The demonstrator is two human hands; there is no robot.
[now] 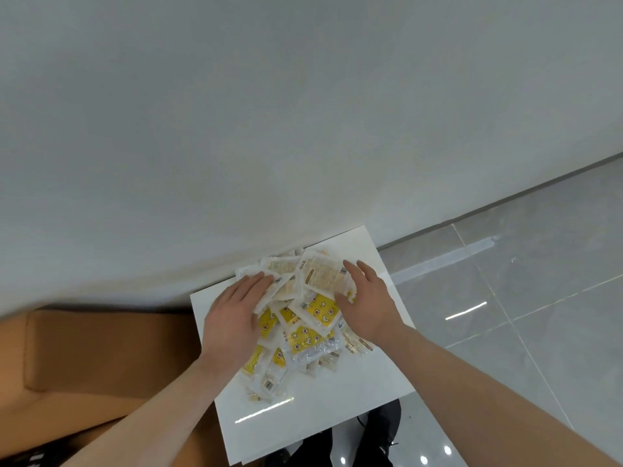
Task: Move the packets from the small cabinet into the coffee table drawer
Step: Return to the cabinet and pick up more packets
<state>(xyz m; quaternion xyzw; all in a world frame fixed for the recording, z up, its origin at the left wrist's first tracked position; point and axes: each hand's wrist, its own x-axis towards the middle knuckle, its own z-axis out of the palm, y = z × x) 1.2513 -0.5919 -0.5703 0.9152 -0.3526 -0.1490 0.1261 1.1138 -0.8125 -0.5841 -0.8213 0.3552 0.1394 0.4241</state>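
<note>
A heap of several small packets [305, 318], yellow-printed and clear or white, lies on the white glossy top of the small cabinet [323, 406] against the wall. My left hand [232, 318] rests palm-down on the heap's left side, fingers spread over the packets. My right hand [367, 298] is cupped against the heap's right side, its fingers lying over a pale packet at the top. Both hands flank the pile and touch it. No packet is lifted off the surface. The coffee table drawer is not in view.
An orange-brown sofa arm [101, 352] stands directly left of the cabinet. A plain white wall [269, 129] rises behind. Grey glossy floor tiles [522, 298] stretch to the right. Dark shoes and trousers [377, 429] show below the cabinet's front edge.
</note>
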